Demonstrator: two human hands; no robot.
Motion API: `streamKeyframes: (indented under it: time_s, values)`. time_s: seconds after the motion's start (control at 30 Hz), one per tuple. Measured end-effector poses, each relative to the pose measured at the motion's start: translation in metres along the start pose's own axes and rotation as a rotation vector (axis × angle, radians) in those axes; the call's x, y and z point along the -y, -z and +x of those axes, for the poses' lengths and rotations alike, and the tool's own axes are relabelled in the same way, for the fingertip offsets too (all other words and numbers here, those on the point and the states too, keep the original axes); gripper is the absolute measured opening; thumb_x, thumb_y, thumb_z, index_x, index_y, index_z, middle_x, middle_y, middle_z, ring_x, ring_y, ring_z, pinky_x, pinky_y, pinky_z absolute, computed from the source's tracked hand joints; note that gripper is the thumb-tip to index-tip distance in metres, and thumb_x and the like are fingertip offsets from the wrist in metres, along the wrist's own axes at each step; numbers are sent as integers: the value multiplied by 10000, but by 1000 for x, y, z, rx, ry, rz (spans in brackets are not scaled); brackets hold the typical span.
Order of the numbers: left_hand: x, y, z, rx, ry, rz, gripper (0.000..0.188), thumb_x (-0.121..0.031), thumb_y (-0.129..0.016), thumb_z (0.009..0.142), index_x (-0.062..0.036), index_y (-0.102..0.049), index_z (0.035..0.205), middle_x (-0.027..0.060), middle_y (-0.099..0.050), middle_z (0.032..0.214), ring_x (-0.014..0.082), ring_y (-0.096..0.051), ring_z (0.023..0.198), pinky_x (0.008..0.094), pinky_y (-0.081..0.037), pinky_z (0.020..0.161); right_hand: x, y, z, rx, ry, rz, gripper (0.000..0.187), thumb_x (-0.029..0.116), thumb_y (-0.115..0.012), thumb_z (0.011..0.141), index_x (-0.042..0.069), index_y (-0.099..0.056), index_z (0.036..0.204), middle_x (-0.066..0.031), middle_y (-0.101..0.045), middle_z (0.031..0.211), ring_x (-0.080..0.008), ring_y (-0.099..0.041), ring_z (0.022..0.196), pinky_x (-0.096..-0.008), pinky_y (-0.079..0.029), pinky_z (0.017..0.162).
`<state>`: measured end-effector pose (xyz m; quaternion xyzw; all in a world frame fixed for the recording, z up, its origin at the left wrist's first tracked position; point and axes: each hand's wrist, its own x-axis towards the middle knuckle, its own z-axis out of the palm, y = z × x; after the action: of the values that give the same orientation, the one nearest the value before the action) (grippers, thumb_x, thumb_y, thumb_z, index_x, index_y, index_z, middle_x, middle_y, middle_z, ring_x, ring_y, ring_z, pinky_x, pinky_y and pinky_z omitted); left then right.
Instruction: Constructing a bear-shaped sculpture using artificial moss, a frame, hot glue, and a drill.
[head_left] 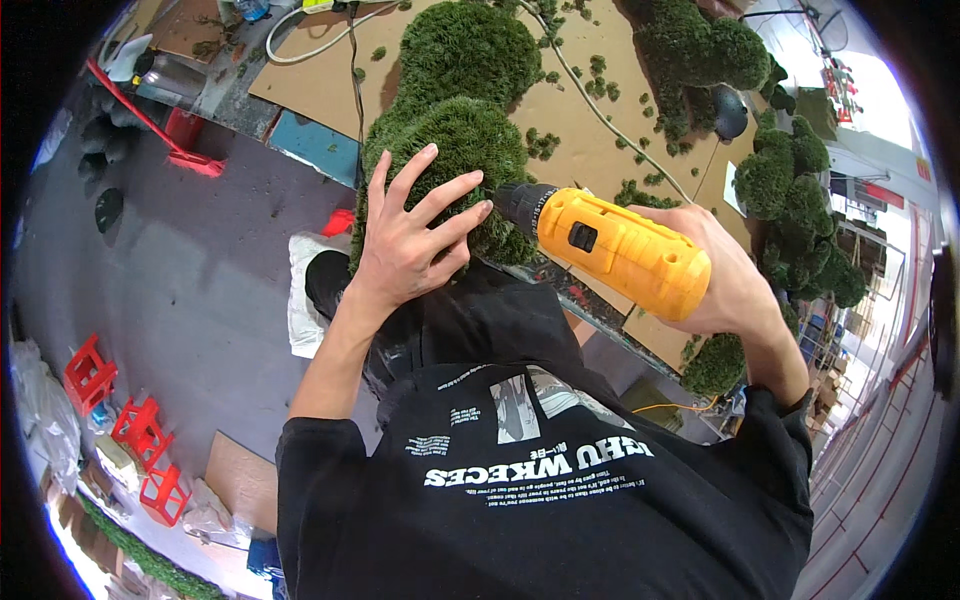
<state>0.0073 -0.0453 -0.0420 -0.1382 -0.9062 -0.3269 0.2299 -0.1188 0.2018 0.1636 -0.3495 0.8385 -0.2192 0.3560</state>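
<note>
My right hand (725,265) is wrapped round a yellow cordless drill (620,250). The drill's black chuck (515,203) points left into the side of a rounded clump of green artificial moss (460,140). Whatever bit it carries cannot be made out against the green. My left hand (410,235) lies on the same clump with its fingers spread, two fingertips close to the chuck. Behind that clump, and touching it, rises another moss mound (470,55).
Brown cardboard (590,130) covers the bench, strewn with moss scraps and crossed by a pale cord (610,105). More moss mounds (790,190) stand along the right. Red plastic stools (140,430) are on the floor at left. A white sack (305,300) lies near my legs.
</note>
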Motion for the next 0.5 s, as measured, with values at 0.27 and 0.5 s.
streamKeyframes:
  time_s: [0.27, 0.5]
  values:
    - [1, 1, -1, 3, 15, -24, 330, -181, -744, 798, -231, -785, 1122, -51, -624, 1441, 336, -426, 1479, 676, -243, 1210, 8, 13, 8, 75, -15, -159, 369, 210, -780, 742, -25, -656, 999, -248, -664, 787, -484, -629, 814, -467, -529, 709]
    - [3, 0, -2, -8, 15, -37, 303, -209, -752, 810, -246, -786, 1108, -60, -620, 1438, 326, -433, 1473, 682, -239, 1213, 22, 15, 17, 123, -152, -112, 355, 202, -772, 742, -23, -649, 987, -251, -649, 771, -487, -624, 801, -464, -523, 697]
